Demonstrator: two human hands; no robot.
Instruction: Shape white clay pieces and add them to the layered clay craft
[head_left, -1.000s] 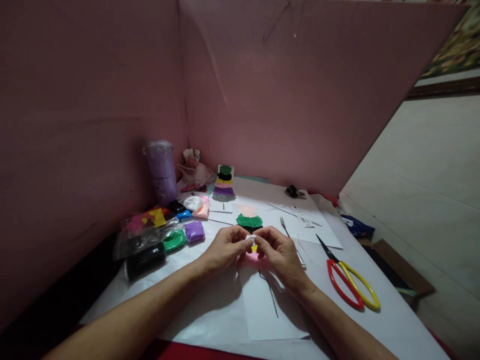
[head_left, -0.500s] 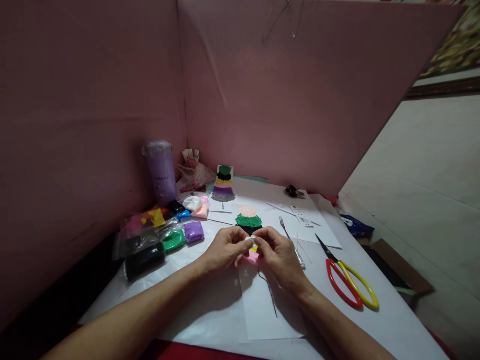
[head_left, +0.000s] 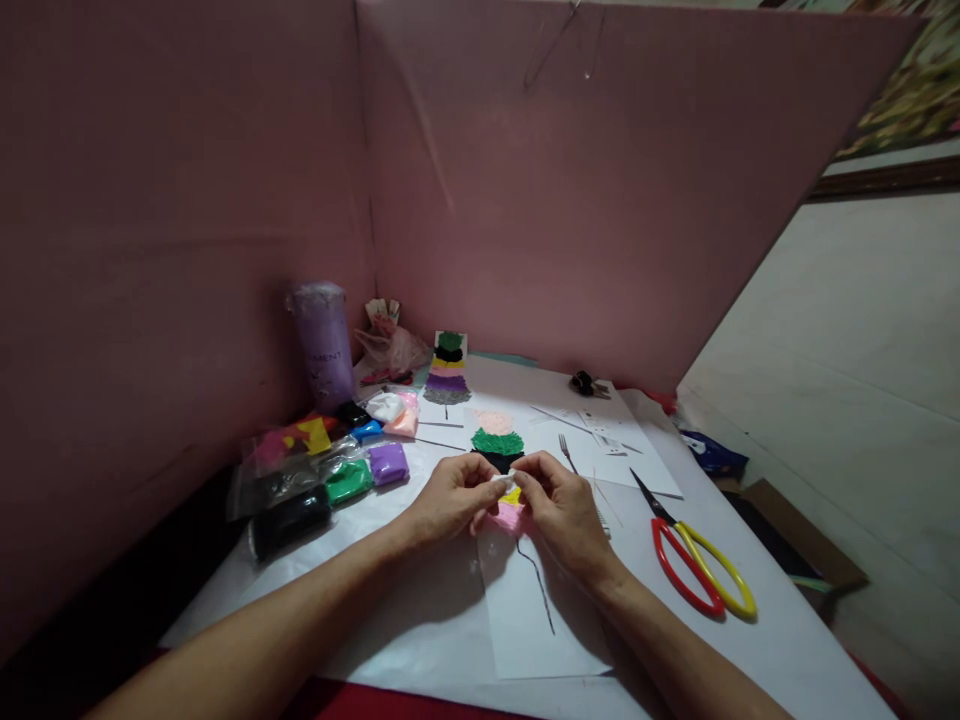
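Note:
Between the fingertips of my left hand (head_left: 454, 500) and my right hand (head_left: 559, 508) is a small piece of white clay (head_left: 505, 480). Both hands are closed in a pinch on it, close together above a sheet of paper (head_left: 525, 645). On that sheet lies a leaf picture (head_left: 498, 441) in bands of peach, green, black, yellow and pink clay, with a dark drawn stem running toward me. My hands cover part of its middle. A fork (head_left: 568, 452) lies just beyond my right hand, its handle partly hidden, beside thin wooden sticks (head_left: 604, 492).
Scissors (head_left: 694, 560) with red and yellow handles lie at right. Several bags of coloured clay (head_left: 349, 482) sit at left, before a purple canister (head_left: 322, 340). A finished-looking striped leaf card (head_left: 448, 375) stands behind. Keys (head_left: 589, 384) rest at the back right; pink panels border the table.
My right hand has shifted very slightly, covering more of the fork's handle and showing a bit more yellow clay. The white clay stays between my fingertips.

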